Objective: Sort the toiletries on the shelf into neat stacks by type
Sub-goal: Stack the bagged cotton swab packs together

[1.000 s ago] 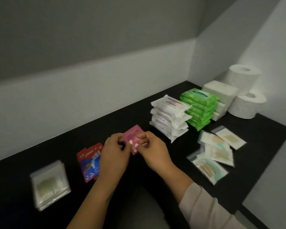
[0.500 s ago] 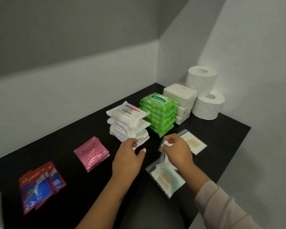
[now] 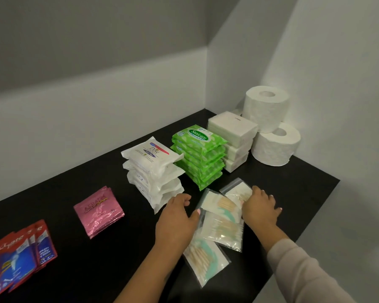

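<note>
**Clear bags gathered between both hands**

Black shelf [image 3: 304,182] was seen holding finished stacks. Four clear zip bags [image 3: 222,228] were spread loosely at the front edge, overlapping. Left hand [image 3: 176,219] and right hand [image 3: 259,209] were laid flat against them, fingers relaxed, nothing gripped. Edges should be squared before stacking; slippery plastic is judged likely to slide.

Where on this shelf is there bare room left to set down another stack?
Bare black shelf lies behind the red sachets and pink sachets, and between the two piles. Another free patch sits in front of the toilet rolls, toward the right edge. It is crowded where the left hand and right hand gather the clear bags.
</note>
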A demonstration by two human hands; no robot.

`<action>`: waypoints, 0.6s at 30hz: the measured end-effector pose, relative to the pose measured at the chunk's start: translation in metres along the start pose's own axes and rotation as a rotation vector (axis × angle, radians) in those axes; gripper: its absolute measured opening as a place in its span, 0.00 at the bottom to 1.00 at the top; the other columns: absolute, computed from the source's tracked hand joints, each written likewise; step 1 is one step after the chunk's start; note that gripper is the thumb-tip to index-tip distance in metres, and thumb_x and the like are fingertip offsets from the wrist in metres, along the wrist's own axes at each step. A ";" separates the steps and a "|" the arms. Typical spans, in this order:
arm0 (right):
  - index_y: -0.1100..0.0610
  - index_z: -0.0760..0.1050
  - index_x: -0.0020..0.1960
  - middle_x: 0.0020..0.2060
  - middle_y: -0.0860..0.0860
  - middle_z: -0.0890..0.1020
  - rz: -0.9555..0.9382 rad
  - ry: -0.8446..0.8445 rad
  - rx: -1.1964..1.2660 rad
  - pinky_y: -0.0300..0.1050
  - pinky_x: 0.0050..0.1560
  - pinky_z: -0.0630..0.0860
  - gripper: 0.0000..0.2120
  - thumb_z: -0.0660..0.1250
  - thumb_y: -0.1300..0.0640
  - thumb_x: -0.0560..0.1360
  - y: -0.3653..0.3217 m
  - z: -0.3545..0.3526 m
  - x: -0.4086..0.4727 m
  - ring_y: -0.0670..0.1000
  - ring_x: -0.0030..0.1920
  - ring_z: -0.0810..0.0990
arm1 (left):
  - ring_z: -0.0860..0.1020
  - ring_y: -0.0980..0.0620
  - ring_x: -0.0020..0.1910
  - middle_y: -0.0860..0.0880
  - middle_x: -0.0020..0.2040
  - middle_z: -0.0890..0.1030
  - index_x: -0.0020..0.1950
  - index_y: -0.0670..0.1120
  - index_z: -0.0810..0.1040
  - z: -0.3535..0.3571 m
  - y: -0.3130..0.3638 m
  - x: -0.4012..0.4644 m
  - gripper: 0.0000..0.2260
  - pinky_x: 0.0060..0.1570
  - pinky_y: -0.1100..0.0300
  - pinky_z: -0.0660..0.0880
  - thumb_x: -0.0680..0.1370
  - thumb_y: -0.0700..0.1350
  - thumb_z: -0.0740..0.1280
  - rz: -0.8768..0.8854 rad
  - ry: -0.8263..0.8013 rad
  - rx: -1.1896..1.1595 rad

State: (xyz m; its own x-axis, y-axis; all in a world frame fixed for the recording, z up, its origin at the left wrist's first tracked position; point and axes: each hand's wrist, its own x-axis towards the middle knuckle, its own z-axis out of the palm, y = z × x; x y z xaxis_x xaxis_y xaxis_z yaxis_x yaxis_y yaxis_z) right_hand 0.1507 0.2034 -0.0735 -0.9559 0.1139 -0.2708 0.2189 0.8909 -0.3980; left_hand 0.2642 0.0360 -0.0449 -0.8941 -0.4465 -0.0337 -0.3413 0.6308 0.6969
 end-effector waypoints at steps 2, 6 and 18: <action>0.53 0.57 0.74 0.70 0.56 0.66 -0.037 0.055 -0.041 0.65 0.71 0.55 0.27 0.60 0.57 0.77 0.000 0.000 0.000 0.60 0.72 0.59 | 0.74 0.58 0.54 0.59 0.58 0.73 0.65 0.54 0.69 0.003 0.001 0.000 0.18 0.49 0.58 0.75 0.75 0.52 0.66 -0.003 -0.003 0.012; 0.54 0.59 0.72 0.67 0.57 0.68 -0.009 0.097 -0.018 0.59 0.66 0.61 0.28 0.64 0.58 0.75 -0.001 -0.006 0.002 0.59 0.68 0.64 | 0.74 0.58 0.54 0.59 0.57 0.73 0.65 0.53 0.70 0.009 0.006 -0.001 0.18 0.50 0.59 0.74 0.75 0.52 0.67 -0.008 -0.011 -0.002; 0.56 0.73 0.46 0.44 0.57 0.81 -0.260 -0.203 0.879 0.52 0.47 0.77 0.11 0.70 0.68 0.70 0.003 -0.031 -0.024 0.56 0.46 0.80 | 0.79 0.55 0.46 0.53 0.51 0.80 0.58 0.47 0.74 0.022 0.020 -0.006 0.15 0.49 0.61 0.75 0.74 0.51 0.70 -0.106 -0.112 -0.412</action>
State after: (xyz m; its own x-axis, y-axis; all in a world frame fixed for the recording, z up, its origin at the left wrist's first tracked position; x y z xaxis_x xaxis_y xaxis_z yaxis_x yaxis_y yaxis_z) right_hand 0.1683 0.2168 -0.0405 -0.9613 -0.1942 -0.1952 0.1520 0.2166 -0.9644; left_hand 0.2565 0.0657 -0.0468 -0.8939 -0.4097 -0.1820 -0.3090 0.2688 0.9123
